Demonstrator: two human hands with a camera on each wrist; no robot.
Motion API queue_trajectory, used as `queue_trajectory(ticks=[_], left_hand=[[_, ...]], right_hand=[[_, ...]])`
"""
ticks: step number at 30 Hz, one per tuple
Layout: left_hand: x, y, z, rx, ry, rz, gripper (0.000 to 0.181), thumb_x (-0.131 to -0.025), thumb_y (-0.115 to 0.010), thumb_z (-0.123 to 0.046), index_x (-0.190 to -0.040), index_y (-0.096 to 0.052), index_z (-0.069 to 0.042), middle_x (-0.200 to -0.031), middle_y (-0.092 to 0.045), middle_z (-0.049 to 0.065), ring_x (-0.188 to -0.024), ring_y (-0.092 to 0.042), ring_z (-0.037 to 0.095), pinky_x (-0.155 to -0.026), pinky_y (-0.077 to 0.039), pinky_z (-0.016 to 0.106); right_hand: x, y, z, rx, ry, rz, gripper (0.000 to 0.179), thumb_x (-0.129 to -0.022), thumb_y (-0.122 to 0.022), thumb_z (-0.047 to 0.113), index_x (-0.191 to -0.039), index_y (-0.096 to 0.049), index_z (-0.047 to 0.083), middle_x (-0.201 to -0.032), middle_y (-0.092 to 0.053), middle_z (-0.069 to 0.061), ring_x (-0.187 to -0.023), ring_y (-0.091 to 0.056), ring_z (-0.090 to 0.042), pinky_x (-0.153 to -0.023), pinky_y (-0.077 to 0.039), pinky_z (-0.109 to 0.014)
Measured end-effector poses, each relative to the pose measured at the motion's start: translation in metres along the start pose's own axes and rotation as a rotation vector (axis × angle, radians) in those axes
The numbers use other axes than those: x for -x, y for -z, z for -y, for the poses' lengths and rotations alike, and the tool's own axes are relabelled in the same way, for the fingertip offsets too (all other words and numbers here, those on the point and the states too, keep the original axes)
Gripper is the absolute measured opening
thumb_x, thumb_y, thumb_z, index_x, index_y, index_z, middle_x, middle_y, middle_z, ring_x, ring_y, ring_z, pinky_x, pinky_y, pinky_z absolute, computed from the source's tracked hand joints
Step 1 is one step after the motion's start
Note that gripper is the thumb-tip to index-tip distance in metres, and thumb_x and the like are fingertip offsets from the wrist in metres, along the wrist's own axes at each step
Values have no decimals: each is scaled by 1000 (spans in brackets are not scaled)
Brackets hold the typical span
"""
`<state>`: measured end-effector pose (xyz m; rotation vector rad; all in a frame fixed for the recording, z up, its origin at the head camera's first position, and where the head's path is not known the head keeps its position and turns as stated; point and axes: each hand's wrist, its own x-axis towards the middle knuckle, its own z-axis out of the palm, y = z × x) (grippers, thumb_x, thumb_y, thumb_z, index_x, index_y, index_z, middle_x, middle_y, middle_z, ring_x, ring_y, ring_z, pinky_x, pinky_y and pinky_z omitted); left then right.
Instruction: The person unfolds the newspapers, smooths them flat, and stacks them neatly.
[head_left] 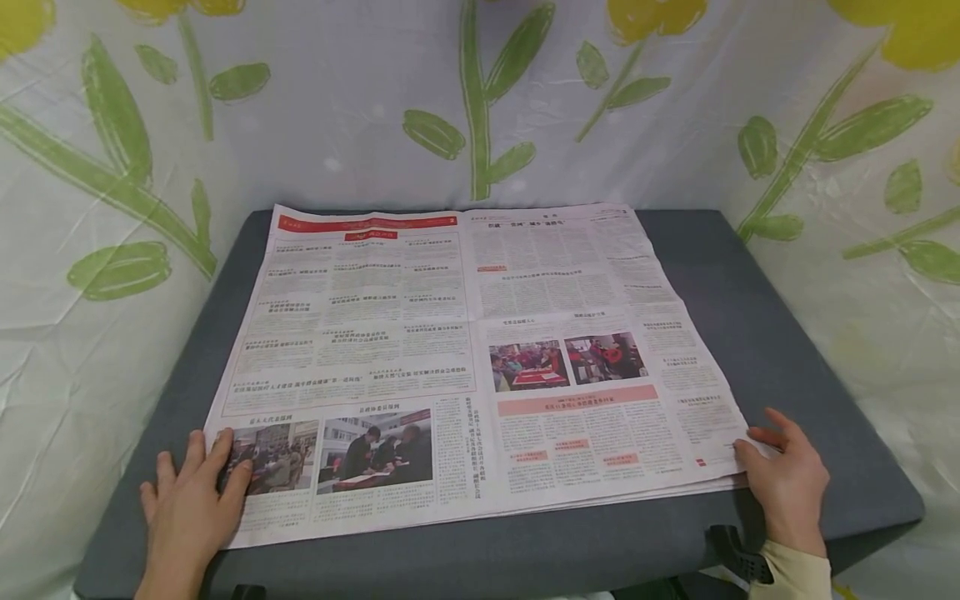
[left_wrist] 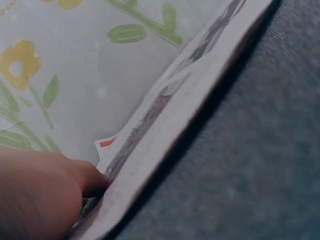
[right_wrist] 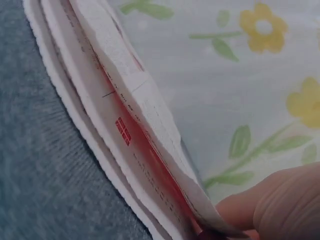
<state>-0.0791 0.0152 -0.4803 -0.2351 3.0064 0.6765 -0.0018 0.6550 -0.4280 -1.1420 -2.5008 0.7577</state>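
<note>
A newspaper [head_left: 480, 358] lies spread open, its two pages printed with text, red banners and photos. My left hand [head_left: 191, 500] rests on its lower left corner, fingers spread and fairly straight. In the left wrist view, the fingertips of that hand [left_wrist: 45, 192] touch the paper near its edge. At the lower right corner, my right hand [head_left: 787, 479] pinches the newspaper between thumb and fingers. The right wrist view shows several layered sheets [right_wrist: 125, 135] standing slightly apart, with the right hand [right_wrist: 280, 205] at their corner; some fingertips are hidden there.
Beneath the paper is a dark grey padded table [head_left: 795, 350] with rounded corners. A white sheet [head_left: 330, 108] with yellow flowers and green leaves hangs behind it and along both sides. A black strap [head_left: 738, 554] sits by the right wrist.
</note>
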Motion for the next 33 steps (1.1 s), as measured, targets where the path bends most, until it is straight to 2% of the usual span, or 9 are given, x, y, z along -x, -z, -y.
queue_trajectory(ticks=[7,15,23,26,28,30,33], left_hand=[[-3,-2,-4,-26,-11,-4,61,-105,-46,-31,-152,-36,6,-160,-18,40,-145,-6,68,-111,-2,83],[-4,-5,-7,-21,-13,-30,60,-104,-48,-30,-151,-38,7,-159,-20,41,-146,-7,68,-111,-2,82],[-4,-4,-3,3,-33,-22,62,-103,-50,-29,-151,-36,7,-158,-19,42,-145,-6,69,-110,-2,83],[-8,3,-6,17,-93,-68,64,-101,-54,-27,-152,-35,8,-155,-22,45,-140,-13,71,-105,-8,85],[-14,14,-14,33,-156,-115,67,-101,-56,-26,-153,-33,8,-154,-23,46,-138,-16,71,-102,-11,85],[-22,28,-30,58,-236,-177,68,-99,-58,-25,-153,-34,8,-153,-25,47,-138,-18,71,-101,-12,85],[-37,53,-65,97,-348,-228,67,-99,-59,-25,-154,-36,6,-157,-21,45,-143,-13,70,-106,-9,84]], right_hand=[[0,0,0,47,52,-18,56,-90,-57,2,-145,-51,-5,-128,-62,-35,-124,-54,-53,-99,-44,-63],[-5,4,-4,88,33,20,63,-90,-61,7,-149,-44,-6,-134,-56,-39,-124,-50,-56,-101,-42,-65],[-12,13,-6,135,84,55,71,-91,-65,13,-152,-36,-8,-136,-50,-43,-118,-52,-59,-100,-40,-68],[-18,22,5,132,115,65,73,-95,-62,18,-155,-30,-8,-141,-46,-43,-125,-47,-59,-104,-37,-69],[-21,29,20,115,154,63,73,-98,-60,21,-157,-28,-6,-145,-43,-43,-129,-44,-59,-105,-35,-70],[-24,36,41,89,217,50,72,-99,-59,23,-159,-27,-3,-149,-42,-40,-133,-42,-59,-107,-34,-70],[-27,46,82,36,349,20,71,-99,-60,23,-159,-29,0,-153,-40,-37,-137,-39,-58,-109,-32,-70]])
